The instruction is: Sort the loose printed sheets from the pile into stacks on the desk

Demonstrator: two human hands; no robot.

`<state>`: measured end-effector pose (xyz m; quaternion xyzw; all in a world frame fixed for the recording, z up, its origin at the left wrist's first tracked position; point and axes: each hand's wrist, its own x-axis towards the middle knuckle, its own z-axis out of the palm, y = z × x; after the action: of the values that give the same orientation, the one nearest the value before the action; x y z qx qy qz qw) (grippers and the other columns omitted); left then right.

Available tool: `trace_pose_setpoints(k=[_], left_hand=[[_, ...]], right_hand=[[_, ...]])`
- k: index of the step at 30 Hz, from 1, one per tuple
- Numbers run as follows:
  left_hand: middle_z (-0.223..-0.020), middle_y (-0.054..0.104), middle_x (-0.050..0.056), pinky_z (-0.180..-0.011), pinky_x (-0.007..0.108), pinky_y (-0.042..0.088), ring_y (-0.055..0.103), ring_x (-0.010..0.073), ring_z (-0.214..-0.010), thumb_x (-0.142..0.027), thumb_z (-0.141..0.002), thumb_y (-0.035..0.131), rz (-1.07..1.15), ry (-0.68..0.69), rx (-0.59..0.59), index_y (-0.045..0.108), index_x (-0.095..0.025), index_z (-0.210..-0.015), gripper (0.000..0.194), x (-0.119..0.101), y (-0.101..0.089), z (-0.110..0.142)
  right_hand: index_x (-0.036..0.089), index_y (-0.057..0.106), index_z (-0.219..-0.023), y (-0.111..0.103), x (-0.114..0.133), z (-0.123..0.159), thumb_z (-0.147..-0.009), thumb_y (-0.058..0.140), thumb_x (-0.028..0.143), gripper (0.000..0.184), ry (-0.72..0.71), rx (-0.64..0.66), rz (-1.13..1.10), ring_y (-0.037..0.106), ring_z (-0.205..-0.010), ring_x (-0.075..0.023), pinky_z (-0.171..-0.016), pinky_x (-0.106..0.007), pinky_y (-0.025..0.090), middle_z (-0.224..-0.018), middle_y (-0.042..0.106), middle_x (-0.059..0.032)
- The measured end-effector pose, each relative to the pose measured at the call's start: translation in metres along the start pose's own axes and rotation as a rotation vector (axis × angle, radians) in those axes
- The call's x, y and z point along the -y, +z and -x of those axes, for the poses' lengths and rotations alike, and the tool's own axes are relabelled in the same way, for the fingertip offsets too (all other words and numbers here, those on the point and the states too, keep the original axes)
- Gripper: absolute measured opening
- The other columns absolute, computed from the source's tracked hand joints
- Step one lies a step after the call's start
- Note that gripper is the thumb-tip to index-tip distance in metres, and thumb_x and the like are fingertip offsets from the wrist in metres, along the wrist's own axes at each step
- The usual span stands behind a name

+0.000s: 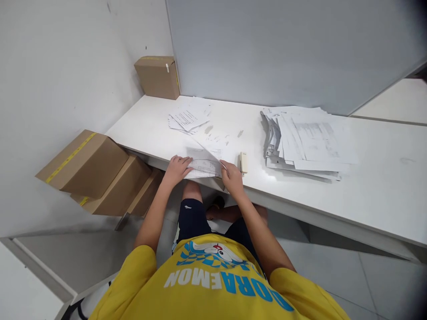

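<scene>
A few printed sheets (206,165) lie at the near edge of the white desk (383,186). My left hand (177,168) rests on their left side, fingers bent over the paper edge. My right hand (231,177) pinches the sheets at their right corner. A small beige stapler (243,162) stands on the desk just right of my right hand, not touched.
A thick stack of papers (305,142) lies to the right, a smaller fanned pile (189,115) further back. A cardboard box (158,76) sits in the desk's far corner. More boxes (96,173) lean against the left wall below desk level. A grey partition backs the desk.
</scene>
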<state>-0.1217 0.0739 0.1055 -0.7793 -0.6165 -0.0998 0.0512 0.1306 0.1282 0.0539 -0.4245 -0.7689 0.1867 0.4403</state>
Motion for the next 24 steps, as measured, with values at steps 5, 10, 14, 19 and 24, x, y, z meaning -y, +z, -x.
trace_pose_setpoints(k=[5,10,14,19,24], left_hand=[[-0.12,0.069,0.015,-0.095,0.044,0.045,0.062,0.0272,-0.104,-0.018,-0.095,0.045,-0.054,0.132,-0.054,0.059,-0.016,-0.132,0.039,0.006,0.004,-0.009],[-0.105,0.073,0.013,-0.085,0.041,0.048,0.064,0.0256,-0.099,-0.002,-0.087,0.045,-0.1,0.219,-0.127,0.068,-0.017,-0.116,0.04,0.012,0.006,-0.016],[-0.112,0.073,0.012,-0.083,0.04,0.046,0.064,0.025,-0.102,-0.011,-0.095,0.042,-0.078,0.258,-0.308,0.069,-0.018,-0.116,0.035,0.004,0.003,-0.011],[-0.117,0.073,0.008,-0.093,0.042,0.043,0.063,0.0255,-0.111,-0.021,-0.097,0.041,0.109,0.141,-0.367,0.07,-0.025,-0.117,0.035,-0.016,0.008,0.02],[-0.127,0.067,0.01,-0.112,0.05,0.033,0.052,0.0307,-0.129,-0.032,-0.093,0.048,0.329,-0.176,-0.381,0.068,-0.027,-0.122,0.035,-0.041,0.024,0.046]], right_hand=[[0.018,0.06,-0.129,0.002,0.0,-0.003,-0.097,0.037,0.028,0.04,-0.091,0.111,0.023,0.06,-0.12,-0.0286,-0.103,-0.052,0.05,-0.126,0.066,-0.0141],[0.019,0.057,-0.133,0.002,0.005,-0.006,-0.098,0.037,0.028,0.041,-0.14,0.166,0.047,0.056,-0.125,-0.0278,-0.107,-0.051,0.048,-0.133,0.063,-0.0133],[0.019,0.056,-0.134,-0.004,0.014,-0.009,-0.1,0.035,0.029,0.042,-0.128,0.142,0.044,0.056,-0.126,-0.0269,-0.108,-0.051,0.047,-0.133,0.063,-0.0126],[0.02,0.055,-0.136,-0.023,0.03,-0.01,-0.102,0.031,0.033,0.043,-0.097,0.086,0.035,0.057,-0.125,-0.0258,-0.107,-0.048,0.048,-0.132,0.064,-0.0124],[0.019,0.052,-0.138,-0.036,0.039,-0.005,-0.102,0.03,0.034,0.045,-0.115,0.137,0.095,0.058,-0.124,-0.0272,-0.105,-0.049,0.049,-0.133,0.063,-0.0133]])
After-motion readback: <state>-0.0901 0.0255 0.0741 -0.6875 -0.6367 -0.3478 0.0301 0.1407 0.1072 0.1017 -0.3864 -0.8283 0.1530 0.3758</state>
